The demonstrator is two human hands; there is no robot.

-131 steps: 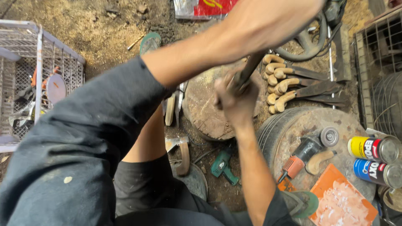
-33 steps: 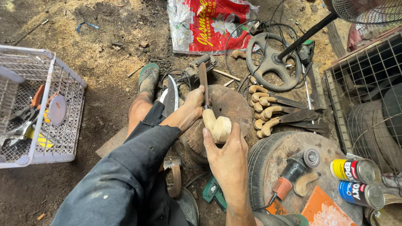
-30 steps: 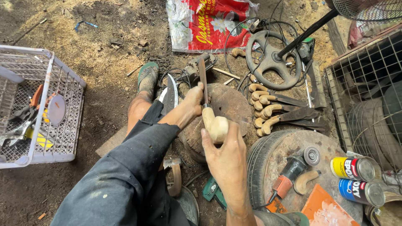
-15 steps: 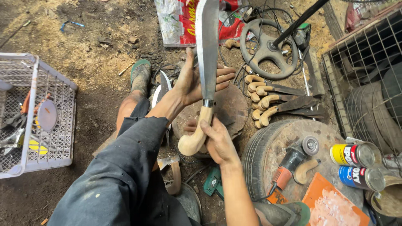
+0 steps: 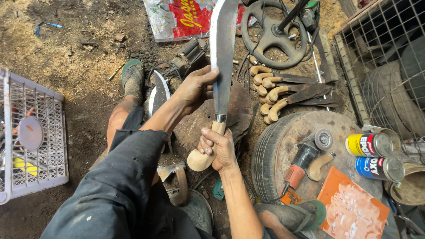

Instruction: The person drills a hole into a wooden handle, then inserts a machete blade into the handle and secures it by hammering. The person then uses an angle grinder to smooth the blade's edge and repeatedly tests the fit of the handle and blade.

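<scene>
I hold a large knife upright in front of me. My right hand (image 5: 218,148) is shut around its pale wooden handle (image 5: 201,158), just below a metal collar. My left hand (image 5: 195,88) grips the flat grey blade (image 5: 223,48) near its lower part, thumb on the face. The blade's curved tip points away from me, up past the top of the view. Below the knife lies a round wooden block (image 5: 239,117).
Several finished knives with wooden handles (image 5: 283,95) lie to the right. A tyre-topped stand (image 5: 283,146) carries an angle grinder (image 5: 305,159), a loose handle (image 5: 318,166) and two cans (image 5: 374,152). White wire basket (image 5: 37,146) at left, wire cage (image 5: 389,57) at right, another blade (image 5: 158,93) beside my leg.
The knife went from lying on the wooden block to standing upright in both hands. My left hand moved from the block onto the blade; my right hand slid up the handle.
</scene>
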